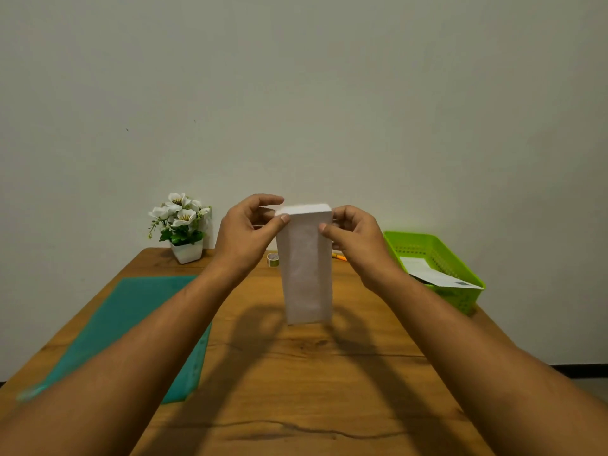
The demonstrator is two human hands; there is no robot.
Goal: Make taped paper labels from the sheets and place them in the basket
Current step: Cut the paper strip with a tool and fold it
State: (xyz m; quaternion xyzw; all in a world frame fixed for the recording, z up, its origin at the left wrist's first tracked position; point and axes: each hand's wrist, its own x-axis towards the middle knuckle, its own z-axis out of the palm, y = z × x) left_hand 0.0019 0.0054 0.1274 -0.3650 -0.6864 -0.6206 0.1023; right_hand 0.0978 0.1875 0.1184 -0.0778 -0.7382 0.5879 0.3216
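Wall (329, 93): plain and pale, seen filling the upper half of the view behind the far edge of the work surface.
Tabletop (296, 373): brown wood with visible grain; shadows of both arms are cast across its middle.
Cutting mat (131, 317): teal, laid flat on the left part of the tabletop and partly covered by the left forearm.
Basket (460, 297): bright green perforated plastic, set at the far right of the tabletop, well apart from the mat.
Folded paper (306, 268): a long white piece, held upright in the air above the middle of the tabletop; the fold is seen at the top and the lower end hangs free, clear of the wood.
Left hand (245, 235): the top left corner of the folded paper is pinched between thumb and forefinger; the other fingers are curled above it.
Right hand (357, 241): the top right edge of the folded paper is pinched by the thumb in front; the fingers behind it are hidden.
Potted plant (187, 251): white flowers in a white square pot, placed at the far left corner against the wall.
Sheet (434, 274): white paper lying in the basket, with one corner projecting over the near rim.
Tape roll (273, 259): small, resting on the tabletop beyond the hands, just left of the folded paper.
Orange object (339, 257): slim, only partly seen past the right hand; its kind cannot be told.
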